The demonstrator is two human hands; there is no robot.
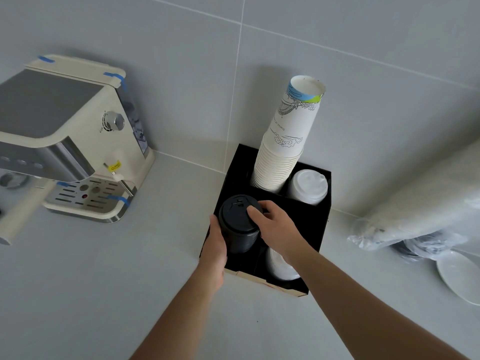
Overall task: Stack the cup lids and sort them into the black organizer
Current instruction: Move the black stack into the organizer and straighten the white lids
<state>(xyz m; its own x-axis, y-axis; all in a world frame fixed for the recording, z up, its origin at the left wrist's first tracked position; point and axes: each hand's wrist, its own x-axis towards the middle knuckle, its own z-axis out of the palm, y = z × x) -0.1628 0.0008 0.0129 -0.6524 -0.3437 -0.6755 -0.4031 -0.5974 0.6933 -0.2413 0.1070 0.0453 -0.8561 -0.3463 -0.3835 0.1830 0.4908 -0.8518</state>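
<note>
Both my left hand [217, 245] and right hand [276, 227] clasp the black lid stack [237, 224] entering the black organizer [315, 229], white lids [307, 187] beyond already sorted, little apparently left.

Black lid stack [239, 224] in a black organizer [315, 224], beside white lids [307, 187] and white paper cups [285, 141] printed with grey line drawings and a blue-green band. Cream-and-silver coffee machine [67, 141] carries blue tape; countertop [91, 281] pale grey.
</note>
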